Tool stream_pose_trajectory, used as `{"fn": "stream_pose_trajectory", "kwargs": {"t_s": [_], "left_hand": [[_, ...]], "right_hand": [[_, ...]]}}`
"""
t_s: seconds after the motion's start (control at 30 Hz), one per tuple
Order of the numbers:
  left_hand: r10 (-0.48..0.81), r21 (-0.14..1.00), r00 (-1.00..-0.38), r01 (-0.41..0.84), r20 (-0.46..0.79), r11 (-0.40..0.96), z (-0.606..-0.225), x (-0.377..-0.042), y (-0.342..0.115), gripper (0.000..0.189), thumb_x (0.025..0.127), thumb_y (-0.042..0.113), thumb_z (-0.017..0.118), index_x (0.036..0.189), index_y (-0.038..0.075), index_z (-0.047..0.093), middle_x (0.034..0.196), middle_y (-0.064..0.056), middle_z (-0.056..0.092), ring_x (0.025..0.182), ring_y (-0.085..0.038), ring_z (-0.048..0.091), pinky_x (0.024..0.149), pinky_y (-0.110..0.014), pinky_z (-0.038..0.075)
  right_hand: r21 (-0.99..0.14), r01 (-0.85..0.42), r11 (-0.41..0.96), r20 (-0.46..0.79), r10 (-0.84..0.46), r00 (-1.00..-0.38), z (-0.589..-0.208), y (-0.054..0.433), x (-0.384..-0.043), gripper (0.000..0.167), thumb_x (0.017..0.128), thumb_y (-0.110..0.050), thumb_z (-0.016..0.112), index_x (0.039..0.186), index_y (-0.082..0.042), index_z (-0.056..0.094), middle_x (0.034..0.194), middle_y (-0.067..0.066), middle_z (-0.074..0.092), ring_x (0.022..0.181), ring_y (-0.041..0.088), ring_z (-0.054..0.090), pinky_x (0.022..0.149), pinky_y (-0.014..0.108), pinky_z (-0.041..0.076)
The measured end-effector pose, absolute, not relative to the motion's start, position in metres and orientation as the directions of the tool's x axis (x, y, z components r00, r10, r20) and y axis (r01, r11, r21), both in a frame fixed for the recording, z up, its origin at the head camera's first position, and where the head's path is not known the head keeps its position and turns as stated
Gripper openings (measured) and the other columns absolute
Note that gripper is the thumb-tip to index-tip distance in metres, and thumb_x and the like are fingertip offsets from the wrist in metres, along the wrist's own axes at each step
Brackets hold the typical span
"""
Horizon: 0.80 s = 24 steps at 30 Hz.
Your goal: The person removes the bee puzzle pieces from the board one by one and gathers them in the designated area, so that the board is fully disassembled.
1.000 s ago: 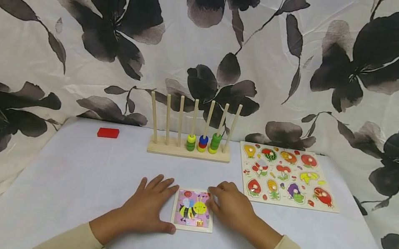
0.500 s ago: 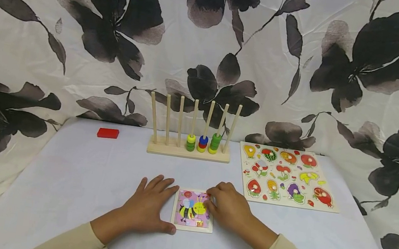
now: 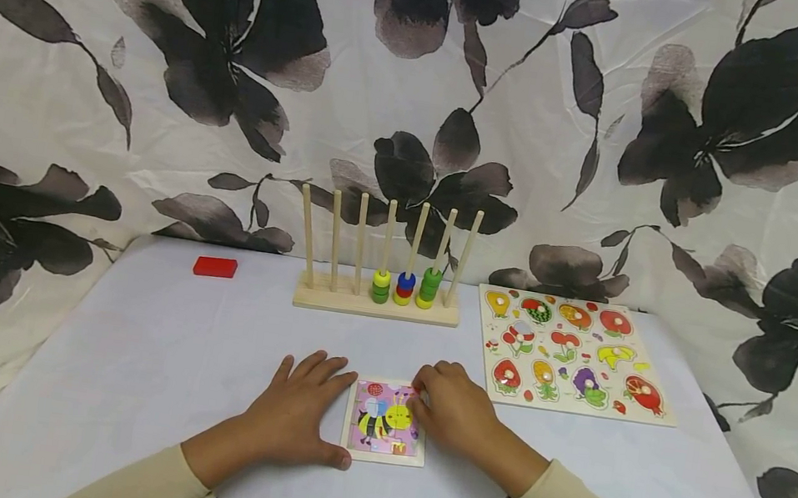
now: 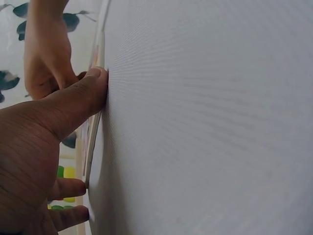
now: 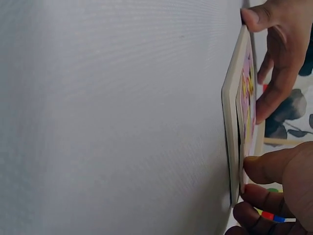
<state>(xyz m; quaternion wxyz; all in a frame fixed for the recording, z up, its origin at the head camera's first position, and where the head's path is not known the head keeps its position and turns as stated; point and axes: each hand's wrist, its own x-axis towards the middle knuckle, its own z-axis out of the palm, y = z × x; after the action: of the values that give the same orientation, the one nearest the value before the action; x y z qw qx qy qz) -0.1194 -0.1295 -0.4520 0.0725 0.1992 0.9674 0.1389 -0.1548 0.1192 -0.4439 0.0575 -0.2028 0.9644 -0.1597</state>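
A small square bee jigsaw puzzle point(image 3: 386, 421) in a pale wooden frame point(image 3: 382, 458) lies on the white table. My left hand point(image 3: 297, 416) is spread along its left side, the fingers fairly straight. The left thumb point(image 4: 95, 73) touches the frame's near-left corner, and a fingertip is at the far-left corner. At the upper right of the picture, my right hand point(image 3: 456, 412) pinches a puzzle piece point(image 5: 242, 169) between thumb and index finger. That piece's edge sits slightly raised from the frame in the right wrist view. Most of it is hidden by the fingers.
Behind the puzzle stands a wooden peg rack point(image 3: 376, 306) with coloured rings on three pegs. A fruit puzzle board point(image 3: 536, 360) lies to the right, near my right hand. A red block point(image 3: 215, 267) is at the far left. Floral cloth point(image 3: 422, 75) hangs behind the table.
My right hand has shifted slightly left over the puzzle's upper right corner, and its forearm has swung a little left. The left hand stays in place.
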Motion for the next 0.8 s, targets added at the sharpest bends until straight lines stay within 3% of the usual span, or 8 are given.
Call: {"fn": "stream_pose_trajectory", "kwargs": {"t_s": [0.3,0.6,0.8], "left_hand": [[0.409,0.292,-0.91,0.374,-0.07,0.88,-0.454,-0.12,-0.13,0.108,0.06,0.067,0.088,0.149,0.016,0.054,0.156,-0.009,0.044,0.148,-0.04,0.03,0.112,-0.072,0.02],[0.451,0.256,-0.878,0.403,-0.164,0.879,-0.453,-0.126,-0.128,0.105,0.065,0.07,0.085,0.156,0.046,0.039,0.158,-0.014,0.037,0.147,-0.047,0.025,0.107,-0.08,0.016],[0.482,0.228,-0.846,0.435,-0.226,0.871,-0.445,-0.129,-0.124,0.1,0.067,0.068,0.085,0.155,0.047,0.041,0.156,-0.017,0.035,0.144,-0.047,0.026,0.104,-0.083,0.017]], "right_hand": [[-0.362,-0.349,0.864,-0.075,-0.4,-0.913,-0.444,0.118,-0.158,0.018,0.091,-0.024,0.079,0.102,-0.012,0.07,0.09,-0.003,0.059,0.091,0.018,0.054,0.074,0.035,0.052],[-0.37,-0.347,0.862,-0.079,-0.401,-0.912,-0.443,0.117,-0.159,0.018,0.091,-0.023,0.079,0.101,-0.012,0.071,0.088,-0.002,0.059,0.089,0.018,0.054,0.072,0.035,0.052],[-0.377,-0.34,0.861,-0.084,-0.398,-0.914,-0.442,0.117,-0.159,0.017,0.091,-0.024,0.078,0.101,-0.012,0.071,0.088,-0.003,0.058,0.089,0.018,0.054,0.072,0.034,0.052]]}}
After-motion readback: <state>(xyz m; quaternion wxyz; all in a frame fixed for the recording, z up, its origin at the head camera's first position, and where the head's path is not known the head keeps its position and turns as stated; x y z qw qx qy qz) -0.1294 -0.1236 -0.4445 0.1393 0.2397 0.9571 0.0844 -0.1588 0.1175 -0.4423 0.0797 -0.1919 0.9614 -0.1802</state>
